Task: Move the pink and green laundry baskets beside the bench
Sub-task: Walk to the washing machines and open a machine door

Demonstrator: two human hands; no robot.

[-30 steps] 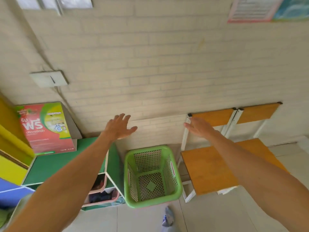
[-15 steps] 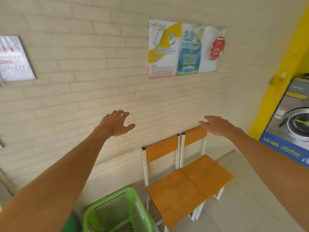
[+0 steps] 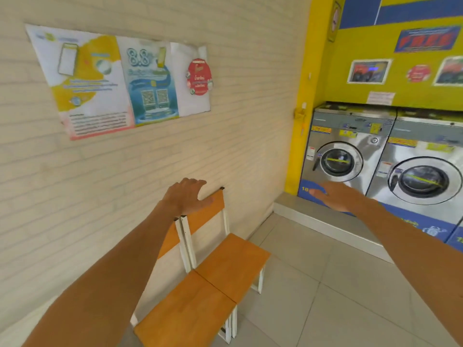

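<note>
The bench [image 3: 230, 261], two orange wooden seats on white frames, stands against the brick wall at the lower centre. My left hand [image 3: 186, 196] hovers in front of its backrest, fingers spread, holding nothing. My right hand [image 3: 334, 196] is stretched out flat toward the washing machines, also holding nothing. Neither the pink basket nor the green basket is in view.
Two front-loading washing machines [image 3: 348, 156] stand on a raised grey step [image 3: 325, 221] at the right, under a yellow wall. Posters [image 3: 120, 81] hang on the brick wall above the bench. Grey tiled floor [image 3: 325, 284] stretches between bench and machines.
The view has swung to the right: the green basket and the green cabinet have left the frame, and the washing machines have come in. Both hands stay raised and open.
</note>
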